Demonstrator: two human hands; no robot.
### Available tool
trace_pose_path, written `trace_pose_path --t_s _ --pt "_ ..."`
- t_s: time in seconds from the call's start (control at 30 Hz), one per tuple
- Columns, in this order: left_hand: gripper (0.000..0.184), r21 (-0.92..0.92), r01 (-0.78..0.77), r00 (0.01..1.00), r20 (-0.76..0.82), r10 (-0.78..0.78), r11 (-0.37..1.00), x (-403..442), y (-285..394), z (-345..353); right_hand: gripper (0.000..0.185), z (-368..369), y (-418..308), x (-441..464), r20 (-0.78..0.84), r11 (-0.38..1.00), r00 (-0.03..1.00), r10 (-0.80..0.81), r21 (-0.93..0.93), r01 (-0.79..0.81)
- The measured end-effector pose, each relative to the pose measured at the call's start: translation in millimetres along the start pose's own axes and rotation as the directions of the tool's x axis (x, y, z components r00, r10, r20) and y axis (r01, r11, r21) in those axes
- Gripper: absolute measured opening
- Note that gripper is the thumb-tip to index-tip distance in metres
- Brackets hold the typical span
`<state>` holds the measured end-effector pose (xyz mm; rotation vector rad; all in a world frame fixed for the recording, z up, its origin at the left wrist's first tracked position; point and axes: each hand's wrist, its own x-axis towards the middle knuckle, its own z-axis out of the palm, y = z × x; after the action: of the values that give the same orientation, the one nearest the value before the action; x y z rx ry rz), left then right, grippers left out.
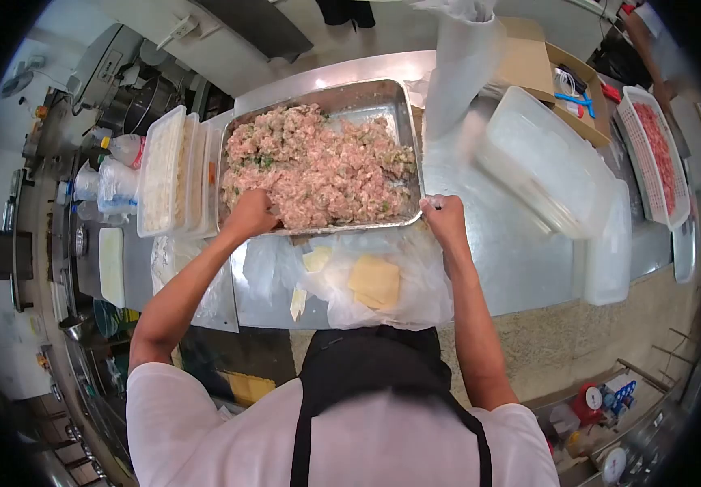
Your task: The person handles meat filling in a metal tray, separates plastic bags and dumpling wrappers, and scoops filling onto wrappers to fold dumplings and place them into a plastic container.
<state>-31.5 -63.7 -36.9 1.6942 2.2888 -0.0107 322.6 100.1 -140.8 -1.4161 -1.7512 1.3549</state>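
A large metal tray (370, 96) of minced meat mixed with green bits (326, 174) lies in front of me. My left hand (254, 213) is closed at the tray's near left rim, its fingertips beside the meat. At the near right corner, my right hand (445, 217) is a fist touching the rim. Something small and shiny shows between its fingers, too small to name. Below the tray, a stack of thin yellow wrappers (375, 282) rests on a clear plastic bag (423, 296). Smaller pale yellow pieces (316, 259) lie to its left.
Filled plastic containers (162, 170) stand left of the tray. On the right are translucent tubs (545, 154), a roll of plastic bags (464, 65), a cardboard box (529, 53) and a white basket of red meat (655, 154). Part of another person (651, 45) shows at the upper right.
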Motion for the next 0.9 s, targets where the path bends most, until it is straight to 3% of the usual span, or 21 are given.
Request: trace_pose_path --t_s 0.07,0.13,0.3,0.37,0.43,0.63,0.73,0.8,0.9 --pt "0.016 -0.033 0.032 0.999 0.021 -0.031 0.999 10 24 -3 0.029 -2 -1 1 -0.039 0.999 0.999 -0.028 0.046 0.03" --pt "0.018 -0.063 0.077 0.997 0.033 -0.075 0.995 19 43 -1 0.03 -4 -5 1 0.004 1.0 1.0 -0.004 -0.021 0.004" --pt "0.019 0.003 -0.052 0.995 -0.081 0.052 0.999 23 64 -6 0.03 -4 -3 5 0.026 0.999 1.0 0.004 -0.034 -0.003" --pt "0.017 0.004 -0.015 0.998 -0.06 0.015 1.0 8 61 -30 0.03 -3 0 -2 0.032 0.999 0.999 0.038 0.001 -0.038" --pt "0.018 0.129 0.028 0.996 0.082 -0.038 0.991 -8 60 -75 0.03 -5 -5 -5 0.027 0.998 0.998 0.063 0.017 -0.063" --pt "0.018 0.302 0.13 0.991 -0.034 -0.126 0.944 -11 8 -116 0.031 -8 -9 -7 0.034 0.997 0.997 0.072 0.0 -0.072" --pt "0.016 0.356 0.166 0.986 -0.068 -0.151 0.92 6 -22 -83 0.031 -7 -9 -6 0.018 1.0 1.0 0.017 -0.024 -0.017" --pt "0.012 0.287 0.086 0.992 -0.118 -0.054 0.954 20 -32 -32 0.03 0 -5 -7 -0.023 0.999 0.999 -0.03 -0.017 0.03" --pt "0.01 0.244 0.007 0.999 -0.041 0.003 0.97 19 25 -18 0.028 0 -4 -10 -0.087 0.998 0.994 -0.07 -0.016 0.069"
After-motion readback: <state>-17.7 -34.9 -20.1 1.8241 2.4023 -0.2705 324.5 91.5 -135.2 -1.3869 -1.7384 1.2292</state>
